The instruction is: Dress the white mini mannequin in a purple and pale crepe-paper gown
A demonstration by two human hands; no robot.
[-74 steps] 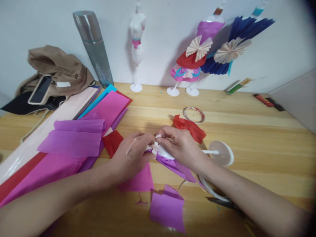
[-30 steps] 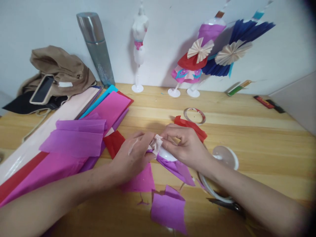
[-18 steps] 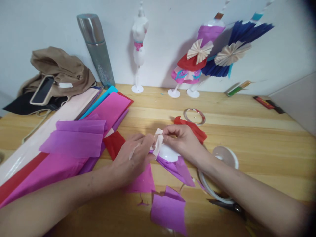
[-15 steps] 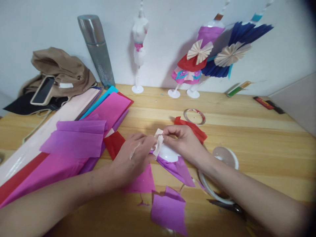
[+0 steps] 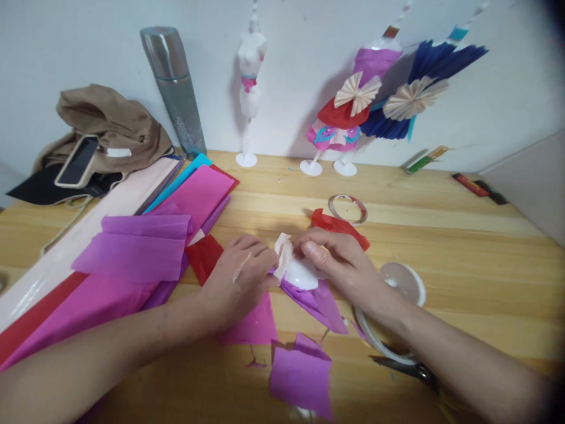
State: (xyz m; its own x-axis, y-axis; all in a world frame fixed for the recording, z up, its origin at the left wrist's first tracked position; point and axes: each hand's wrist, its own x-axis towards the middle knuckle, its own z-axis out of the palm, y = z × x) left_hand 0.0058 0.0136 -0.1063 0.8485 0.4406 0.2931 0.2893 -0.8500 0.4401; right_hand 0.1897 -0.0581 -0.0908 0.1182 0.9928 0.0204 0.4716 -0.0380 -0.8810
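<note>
A small white dress form (image 5: pixel 302 274) lies low over the table, wrapped in part with purple crepe paper (image 5: pixel 315 303). A cream crepe paper strip (image 5: pixel 283 254) stands folded against its left end. My left hand (image 5: pixel 245 271) is closed around that end, its fingertips at the strip's base and partly hidden. Just right of the strip, my right hand (image 5: pixel 338 256) hovers over the form with fingers bent and the thumb apart from them. Nothing shows between its fingers. Below lie a pink paper piece (image 5: pixel 253 324) and a purple paper piece (image 5: pixel 302 377).
Crepe paper sheets (image 5: pixel 132 294) cover the left side. Dress forms (image 5: pixel 250 103) stand along the wall beside a flask (image 5: pixel 179 100). A tape ring (image 5: pixel 348 209), red paper (image 5: pixel 339 227), a white tape roll (image 5: pixel 404 282) and scissors (image 5: pixel 408 368) lie around my right arm.
My right hand has let go of the cream strip's top and drawn slightly right, its thumb now turned up. My left hand keeps its hold.
</note>
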